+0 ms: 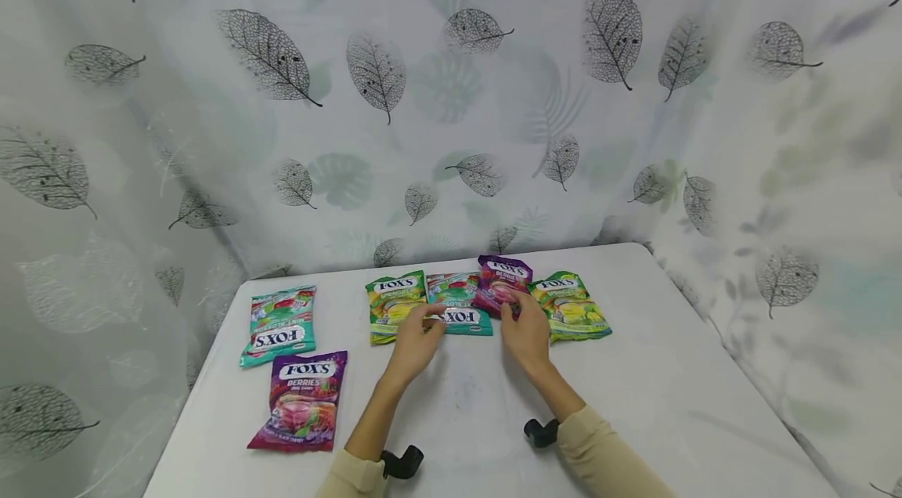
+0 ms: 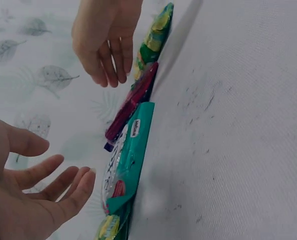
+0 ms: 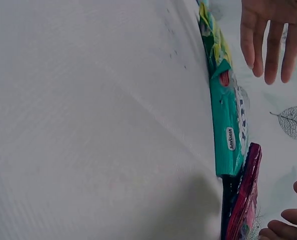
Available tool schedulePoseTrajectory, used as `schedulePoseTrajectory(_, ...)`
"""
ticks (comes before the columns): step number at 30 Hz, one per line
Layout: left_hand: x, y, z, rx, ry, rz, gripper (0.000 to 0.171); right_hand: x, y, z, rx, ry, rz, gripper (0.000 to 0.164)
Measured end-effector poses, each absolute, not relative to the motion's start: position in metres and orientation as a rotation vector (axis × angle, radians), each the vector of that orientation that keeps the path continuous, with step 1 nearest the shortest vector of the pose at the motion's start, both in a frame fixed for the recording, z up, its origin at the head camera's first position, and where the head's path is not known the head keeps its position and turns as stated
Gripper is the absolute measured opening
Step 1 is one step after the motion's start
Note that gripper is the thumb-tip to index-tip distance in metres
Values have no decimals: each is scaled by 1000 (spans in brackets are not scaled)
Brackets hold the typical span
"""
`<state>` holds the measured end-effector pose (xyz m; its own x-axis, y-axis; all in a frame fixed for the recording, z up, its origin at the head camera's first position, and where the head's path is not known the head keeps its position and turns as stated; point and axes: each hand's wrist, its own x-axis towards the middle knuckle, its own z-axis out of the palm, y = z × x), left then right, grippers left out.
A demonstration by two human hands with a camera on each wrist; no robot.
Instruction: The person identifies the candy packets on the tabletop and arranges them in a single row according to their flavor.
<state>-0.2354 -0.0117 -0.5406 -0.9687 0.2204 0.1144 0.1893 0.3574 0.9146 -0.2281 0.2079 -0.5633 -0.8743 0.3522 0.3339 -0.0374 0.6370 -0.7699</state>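
Four Fox's candy bags lie in a row along the table's back part. Above the front edge of the teal bag (image 1: pixel 451 291) is my left hand (image 1: pixel 416 341), its fingers loosely bent and holding nothing. A purple berries bag (image 1: pixel 502 283) partly overlaps the teal bag's right side. My right hand (image 1: pixel 528 332) is just over the purple bag's lower end, thumb apart from relaxed fingers. In the left wrist view, both the left hand (image 2: pixel 33 187) and the right hand (image 2: pixel 108 40) have gaps between thumb or fingers and the bags. Green-yellow bags (image 1: pixel 395 306) flank the row.
The right-hand green-yellow bag (image 1: pixel 572 308) lies beside my right hand. On the left side are another teal bag (image 1: pixel 282 323) and another purple bag (image 1: pixel 304 404). A leaf-printed curtain (image 1: pixel 451 130) rises behind the white table (image 1: pixel 676 404).
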Motion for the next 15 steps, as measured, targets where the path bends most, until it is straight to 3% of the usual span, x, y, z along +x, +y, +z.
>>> schedulePoseTrajectory(15,-253,32,-543,490,2568,1644,37,-231,225,-565,-270,-2564,1107,45)
